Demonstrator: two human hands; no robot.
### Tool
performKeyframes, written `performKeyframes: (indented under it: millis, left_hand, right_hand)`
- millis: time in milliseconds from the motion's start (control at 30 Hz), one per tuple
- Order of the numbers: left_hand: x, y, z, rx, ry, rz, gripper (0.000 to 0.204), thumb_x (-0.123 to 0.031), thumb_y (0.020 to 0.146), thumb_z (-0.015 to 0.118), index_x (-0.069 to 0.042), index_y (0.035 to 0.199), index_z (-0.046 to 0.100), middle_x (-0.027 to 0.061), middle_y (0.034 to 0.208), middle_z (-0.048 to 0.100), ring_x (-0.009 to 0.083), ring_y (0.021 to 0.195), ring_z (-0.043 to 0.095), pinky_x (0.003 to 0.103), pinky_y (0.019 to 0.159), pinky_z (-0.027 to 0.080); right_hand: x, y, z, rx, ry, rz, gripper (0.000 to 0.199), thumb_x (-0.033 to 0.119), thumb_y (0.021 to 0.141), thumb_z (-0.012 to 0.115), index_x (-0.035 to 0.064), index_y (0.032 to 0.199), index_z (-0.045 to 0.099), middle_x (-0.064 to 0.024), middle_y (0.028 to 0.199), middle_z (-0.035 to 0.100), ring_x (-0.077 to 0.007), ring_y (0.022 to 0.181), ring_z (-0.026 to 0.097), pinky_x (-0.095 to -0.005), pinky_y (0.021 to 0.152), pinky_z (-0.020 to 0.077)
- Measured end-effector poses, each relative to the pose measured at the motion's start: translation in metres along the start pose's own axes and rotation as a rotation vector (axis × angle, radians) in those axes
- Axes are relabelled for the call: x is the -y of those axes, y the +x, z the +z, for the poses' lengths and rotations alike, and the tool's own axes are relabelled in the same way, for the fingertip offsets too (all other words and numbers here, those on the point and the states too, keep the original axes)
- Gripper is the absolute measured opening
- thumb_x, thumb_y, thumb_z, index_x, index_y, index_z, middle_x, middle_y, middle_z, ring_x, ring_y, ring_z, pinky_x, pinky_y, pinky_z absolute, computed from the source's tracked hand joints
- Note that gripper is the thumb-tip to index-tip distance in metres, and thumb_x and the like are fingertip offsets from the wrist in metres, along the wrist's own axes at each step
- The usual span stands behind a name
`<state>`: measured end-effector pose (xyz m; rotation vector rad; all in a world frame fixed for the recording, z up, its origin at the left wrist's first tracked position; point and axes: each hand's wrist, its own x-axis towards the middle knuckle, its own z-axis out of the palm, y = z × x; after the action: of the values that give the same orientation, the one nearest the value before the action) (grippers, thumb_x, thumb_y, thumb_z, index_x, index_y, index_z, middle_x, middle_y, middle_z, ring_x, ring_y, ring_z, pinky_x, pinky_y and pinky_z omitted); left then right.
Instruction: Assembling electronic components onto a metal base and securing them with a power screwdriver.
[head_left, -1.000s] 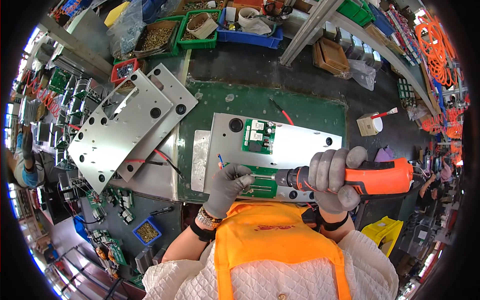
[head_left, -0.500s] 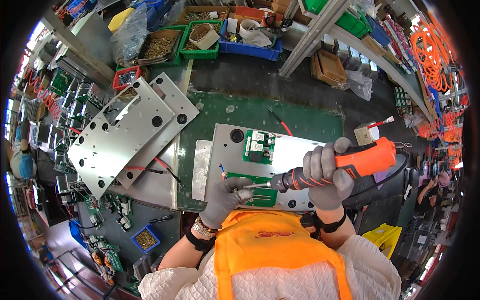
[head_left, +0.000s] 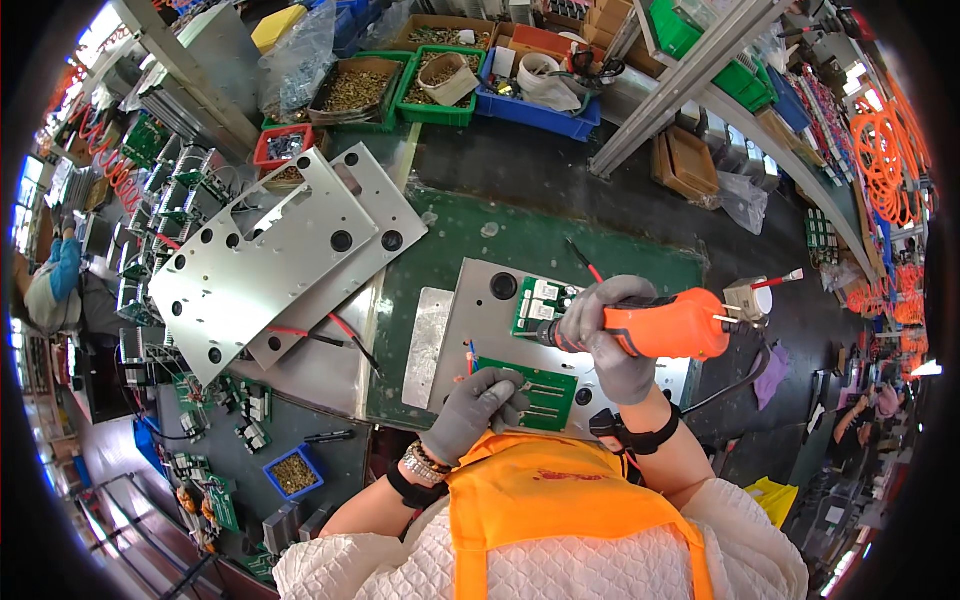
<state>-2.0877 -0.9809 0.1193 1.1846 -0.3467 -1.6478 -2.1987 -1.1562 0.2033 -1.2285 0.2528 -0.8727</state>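
Note:
My right hand (head_left: 608,340), in a grey glove, is wrapped round an orange and black power screwdriver (head_left: 670,326). Its black nose points left, over the lower edge of a small green circuit board with white parts (head_left: 541,306). Below that, my gloved left hand (head_left: 478,412) is closed with thumb and fingertips together; whatever they pinch is too small to make out. It rests at the left end of a second green circuit board (head_left: 550,394) with pale slots. Both boards lie on a silver metal plate (head_left: 470,320) with round black-rimmed holes.
Two more metal plates (head_left: 270,270) overlap at the left, with red and black leads. Bins of small brass-coloured hardware (head_left: 355,90) line the back, beside a blue bin (head_left: 540,118). A metal post (head_left: 680,85) slants at back right. A small blue tray (head_left: 292,474) stands lower left.
My right hand has lifted the screwdriver away from my left fingers, up toward the upper board. My left hand stays curled by the lower board. The whole view has shifted slightly.

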Motion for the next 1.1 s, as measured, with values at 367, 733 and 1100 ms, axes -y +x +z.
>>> performKeyframes:
  millis: [367,733,1100]
  left_hand:
    - [-0.009,-0.006,0.005,0.015,-0.023,0.101,0.019,-0.012,0.099,0.052,-0.003,0.115,0.054,0.0027,0.09,0.06,0.0074,0.074,0.056,0.022,0.066,0.047]
    - [-0.01,-0.009,0.005,-0.075,-0.129,0.188,0.013,-0.013,0.092,0.063,-0.004,0.099,0.057,-0.0004,0.084,0.059,0.0059,0.068,0.05,0.02,0.06,0.04]
    - [-0.01,-0.008,0.009,-0.24,-0.111,0.152,0.012,-0.006,0.091,0.062,-0.001,0.102,0.06,0.0026,0.085,0.065,0.0049,0.067,0.052,0.018,0.056,0.039]
  right_hand:
    - [0.007,0.008,0.023,0.228,-0.385,0.11,0.031,-0.013,0.073,0.054,0.0062,0.098,0.05,-0.0058,0.082,0.057,-0.0173,0.074,0.059,-0.0321,0.07,0.0504]
    - [0.04,0.009,0.027,0.233,0.118,-0.164,0.032,0.004,0.079,0.07,0.0047,0.105,0.051,-0.0029,0.068,0.057,-0.019,0.061,0.057,-0.0301,0.058,0.0476]
    - [0.048,-0.002,0.02,0.098,0.201,-0.098,0.037,0.017,0.081,0.078,0.009,0.105,0.05,0.0003,0.064,0.059,-0.0157,0.053,0.057,-0.031,0.051,0.048]
